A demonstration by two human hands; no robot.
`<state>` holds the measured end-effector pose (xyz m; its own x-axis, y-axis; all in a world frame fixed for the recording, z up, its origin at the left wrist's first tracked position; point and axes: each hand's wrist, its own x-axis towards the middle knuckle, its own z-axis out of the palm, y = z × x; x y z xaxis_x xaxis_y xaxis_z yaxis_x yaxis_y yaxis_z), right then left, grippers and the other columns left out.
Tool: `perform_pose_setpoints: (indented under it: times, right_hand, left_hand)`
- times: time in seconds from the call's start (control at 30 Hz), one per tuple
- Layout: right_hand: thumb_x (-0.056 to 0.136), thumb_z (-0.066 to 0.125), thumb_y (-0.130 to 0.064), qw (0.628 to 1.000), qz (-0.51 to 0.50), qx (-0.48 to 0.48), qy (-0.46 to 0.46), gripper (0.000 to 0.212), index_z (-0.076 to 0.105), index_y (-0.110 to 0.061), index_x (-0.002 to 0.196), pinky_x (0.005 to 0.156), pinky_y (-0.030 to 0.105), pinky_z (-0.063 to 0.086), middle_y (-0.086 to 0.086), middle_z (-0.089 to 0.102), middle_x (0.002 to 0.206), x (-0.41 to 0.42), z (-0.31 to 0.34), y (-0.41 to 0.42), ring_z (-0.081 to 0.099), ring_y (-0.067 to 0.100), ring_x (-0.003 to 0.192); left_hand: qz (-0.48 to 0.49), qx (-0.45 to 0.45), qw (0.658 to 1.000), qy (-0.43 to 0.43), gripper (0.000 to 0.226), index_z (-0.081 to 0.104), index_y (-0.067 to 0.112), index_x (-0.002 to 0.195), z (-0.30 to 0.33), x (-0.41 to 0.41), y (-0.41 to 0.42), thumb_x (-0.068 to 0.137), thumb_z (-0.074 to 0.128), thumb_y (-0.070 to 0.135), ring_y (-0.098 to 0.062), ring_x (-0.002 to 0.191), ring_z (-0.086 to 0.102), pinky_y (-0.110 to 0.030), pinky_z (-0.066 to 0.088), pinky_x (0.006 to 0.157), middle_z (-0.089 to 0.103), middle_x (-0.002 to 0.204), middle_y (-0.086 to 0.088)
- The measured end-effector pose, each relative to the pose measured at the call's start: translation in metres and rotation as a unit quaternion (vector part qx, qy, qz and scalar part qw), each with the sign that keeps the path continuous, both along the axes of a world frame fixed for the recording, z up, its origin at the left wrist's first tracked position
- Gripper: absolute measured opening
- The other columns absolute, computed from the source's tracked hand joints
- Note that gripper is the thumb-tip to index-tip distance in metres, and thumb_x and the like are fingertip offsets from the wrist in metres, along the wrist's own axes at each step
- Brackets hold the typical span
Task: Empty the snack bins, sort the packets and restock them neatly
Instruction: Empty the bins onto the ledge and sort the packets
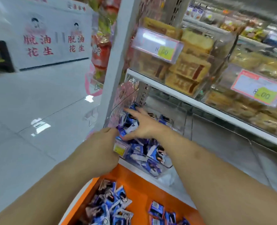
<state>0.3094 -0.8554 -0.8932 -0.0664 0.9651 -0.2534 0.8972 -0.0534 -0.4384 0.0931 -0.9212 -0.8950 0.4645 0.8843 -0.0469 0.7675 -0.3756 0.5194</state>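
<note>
Head view. Both arms reach forward into a clear plastic snack bin on the lowest shelf. The right hand lies over the heap of blue-and-white snack packets in the bin, fingers spread and straight, fingertips touching the packets at the back left of the heap; no packet is gripped that I can see. The left hand sits at the bin's front left corner, back of the hand toward the camera, fingers hidden behind it; cannot tell whether they hold anything. A yellow price tag on the bin's front lies just right of the left hand.

Below the forearms, nearer the camera, an orange tray holds a loose pile of blue packets under the left forearm and a few more packets toward the right forearm.

Above the right hand, a white shelf edge carries clear bins of tan baked-goods packs with pink-framed price labels.
</note>
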Motion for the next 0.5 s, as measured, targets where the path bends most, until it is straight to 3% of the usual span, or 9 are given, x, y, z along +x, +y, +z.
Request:
perform_pose_setpoints:
  times: [0.17, 0.27, 0.33, 0.4, 0.43, 0.5]
  right_hand:
    - [0.068, 0.09, -0.066, 1.0, -0.018, 0.014, 0.017, 0.105, 0.032, -0.053, 0.155, 0.124, 0.049, 0.033, -0.006, 0.015, 0.172, 0.003, -0.015, 0.017, 0.023, 0.025, 0.157]
    - [0.076, 0.089, -0.055, 0.998, -0.019, 0.039, 0.045, 0.084, 0.043, -0.051, 0.146, 0.11, 0.041, 0.046, -0.007, 0.038, 0.164, -0.002, -0.023, 0.014, 0.045, 0.022, 0.143]
    - [0.081, 0.089, -0.038, 0.995, -0.022, 0.074, 0.067, 0.063, 0.053, -0.044, 0.132, 0.092, 0.039, 0.055, -0.003, 0.057, 0.142, -0.002, -0.026, 0.011, 0.062, 0.024, 0.122]
    - [0.081, 0.086, -0.027, 0.991, -0.027, 0.1, 0.085, 0.045, 0.056, -0.037, 0.113, 0.079, 0.05, 0.06, 0.001, 0.064, 0.116, -0.001, -0.028, 0.008, 0.068, 0.032, 0.099]
    - [0.08, 0.086, -0.027, 0.99, -0.026, 0.103, 0.091, 0.044, 0.056, -0.035, 0.11, 0.078, 0.052, 0.06, 0.003, 0.064, 0.113, -0.002, -0.028, 0.006, 0.067, 0.034, 0.096]
    - [0.08, 0.089, -0.037, 0.992, -0.019, 0.083, 0.097, 0.052, 0.056, -0.041, 0.12, 0.085, 0.042, 0.057, -0.002, 0.062, 0.128, -0.004, -0.024, 0.003, 0.065, 0.025, 0.111]
  left_hand:
    - [-0.001, 0.012, 1.0, -0.002, 0.055, 0.046, 0.023, 0.145, 0.001, 0.001, 0.002, 0.092, 0.062, 0.017, -0.02, 0.126, 0.052, -0.038, 0.049, 0.1, 0.049, 0.139, 0.004]
    - [-0.009, 0.005, 1.0, -0.011, 0.057, 0.046, 0.022, 0.146, 0.0, 0.003, 0.002, 0.092, 0.063, 0.016, -0.019, 0.124, 0.053, -0.039, 0.051, 0.099, 0.049, 0.137, 0.003]
    - [-0.01, 0.008, 1.0, -0.012, 0.06, 0.045, 0.022, 0.148, -0.002, 0.004, 0.003, 0.091, 0.064, 0.016, -0.019, 0.125, 0.052, -0.038, 0.051, 0.1, 0.048, 0.137, 0.004]
    - [-0.007, 0.005, 1.0, -0.016, 0.061, 0.044, 0.021, 0.148, -0.003, 0.004, 0.003, 0.091, 0.065, 0.015, -0.019, 0.125, 0.051, -0.039, 0.051, 0.1, 0.048, 0.138, 0.003]
    - [-0.005, 0.003, 1.0, -0.018, 0.06, 0.045, 0.021, 0.148, -0.002, 0.005, 0.003, 0.091, 0.065, 0.015, -0.019, 0.125, 0.051, -0.039, 0.052, 0.1, 0.048, 0.138, 0.003]
    - [-0.003, 0.001, 1.0, -0.021, 0.058, 0.046, 0.022, 0.146, -0.002, 0.006, 0.004, 0.091, 0.065, 0.015, -0.018, 0.124, 0.051, -0.039, 0.052, 0.099, 0.049, 0.137, 0.003]
